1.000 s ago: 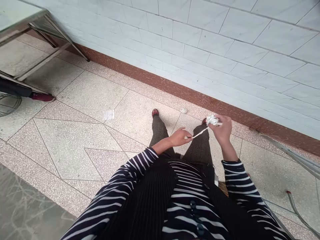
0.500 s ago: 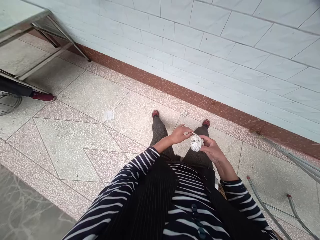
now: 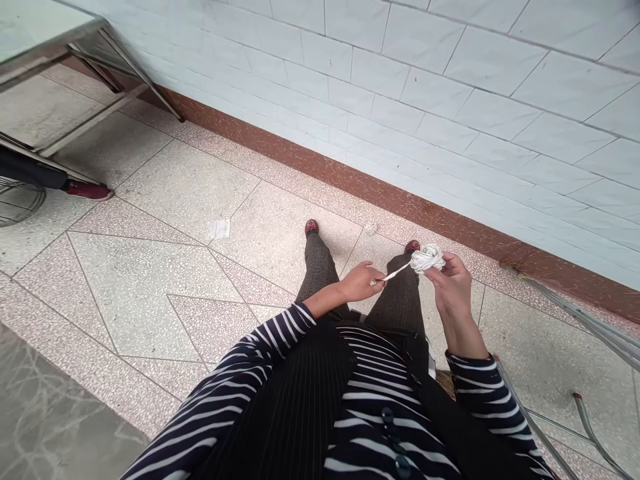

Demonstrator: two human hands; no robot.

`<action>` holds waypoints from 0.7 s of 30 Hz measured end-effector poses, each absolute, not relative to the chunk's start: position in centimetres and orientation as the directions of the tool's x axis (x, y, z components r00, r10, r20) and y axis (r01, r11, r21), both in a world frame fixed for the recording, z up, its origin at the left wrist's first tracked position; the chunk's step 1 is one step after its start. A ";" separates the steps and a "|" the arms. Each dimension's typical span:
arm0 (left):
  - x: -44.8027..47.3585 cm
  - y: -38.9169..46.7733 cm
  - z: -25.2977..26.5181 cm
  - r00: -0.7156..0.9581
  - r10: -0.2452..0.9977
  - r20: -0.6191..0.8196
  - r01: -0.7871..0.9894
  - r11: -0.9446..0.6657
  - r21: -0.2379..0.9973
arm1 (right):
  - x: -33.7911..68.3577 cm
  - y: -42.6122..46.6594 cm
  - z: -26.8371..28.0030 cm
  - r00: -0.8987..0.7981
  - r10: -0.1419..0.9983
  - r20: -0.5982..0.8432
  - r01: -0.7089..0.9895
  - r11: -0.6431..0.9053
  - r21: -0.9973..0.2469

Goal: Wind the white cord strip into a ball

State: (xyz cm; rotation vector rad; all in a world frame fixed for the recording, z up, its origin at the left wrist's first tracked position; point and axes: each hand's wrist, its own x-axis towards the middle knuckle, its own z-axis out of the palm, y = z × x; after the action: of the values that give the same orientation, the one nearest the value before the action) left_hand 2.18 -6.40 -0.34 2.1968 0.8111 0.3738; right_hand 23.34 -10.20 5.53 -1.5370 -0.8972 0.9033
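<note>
**Tiled wall and speckled floor are surrounding a white cord ball**

Right of the frame's centre, the cord ball is sitting in the right hand, whose thumb and fingers are clamping on its near side. Nearer the centre, the left hand is pinching a strand, its fingers closing together around it. Both hands are staying above the person's trouser legs.

Half a second ago the cord ball was lying right beside the left hand; now the right hand is holding it farther off, toward the right of the frame. That is leaving the strand spanning the gap in a nearly straight line, so this length is apparently not lying on the ball at present.

On the floor, a small white ball is resting between the person's feet, and a scrap of paper is lying left of centre. At the left edge, another person's red shoe is showing below a table.

No brand, label or writing is showing legibly anywhere; any marks on the paper are remaining too faint to read.
</note>
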 end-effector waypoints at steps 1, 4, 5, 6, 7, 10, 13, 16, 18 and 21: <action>2.2 -6.7 0.3 0.762 0.647 0.036 0.434 -0.550 0.713 | 23.3 -10.1 5.0 0.435 0.899 -0.056 0.189 -0.153 -0.970; 2.4 -7.0 1.7 0.778 0.623 0.085 0.460 -0.656 0.598 | 22.6 -10.3 3.1 0.372 0.926 -0.064 0.388 -0.218 -0.895; 2.5 -7.1 2.0 0.788 0.609 0.090 0.468 -0.688 0.555 | 22.3 -10.5 2.6 0.332 0.939 -0.088 0.413 -0.229 -0.881; 2.5 -7.1 2.2 0.801 0.592 0.092 0.470 -0.716 0.516 | 22.0 -10.8 2.1 0.285 0.952 -0.114 0.442 -0.236 -0.866; 2.5 -7.1 2.2 0.815 0.572 0.090 0.467 -0.742 0.482 | 21.7 -11.0 1.7 0.233 0.962 -0.144 0.465 -0.240 -0.852; 2.2 -7.2 2.1 0.869 0.485 0.099 0.407 -0.813 0.417 | 21.4 -11.6 1.2 0.067 0.962 -0.265 0.483 -0.263 -0.835; 1.8 -7.1 1.8 0.890 0.433 0.144 0.341 -0.841 0.420 | 21.8 -11.9 1.4 -0.112 0.909 -0.402 0.431 -0.320 -0.844; 1.6 -6.9 1.7 0.873 0.447 0.193 0.320 -0.826 0.465 | 22.3 -12.0 2.2 -0.285 0.824 -0.490 0.322 -0.399 -0.858; 1.6 -6.8 1.8 0.866 0.451 0.218 0.304 -0.819 0.486 | 22.5 -12.1 2.8 -0.356 0.785 -0.507 0.246 -0.445 -0.861; 1.9 -6.6 2.2 0.858 0.449 0.249 0.270 -0.808 0.524 | 22.4 -12.4 3.7 -0.409 0.768 -0.492 0.141 -0.480 -0.866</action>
State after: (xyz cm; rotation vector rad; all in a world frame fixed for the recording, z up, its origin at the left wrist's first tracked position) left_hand 1.86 -6.56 2.15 2.5487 0.5270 0.5025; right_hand 22.40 -12.44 3.65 -1.3687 -1.2662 1.9414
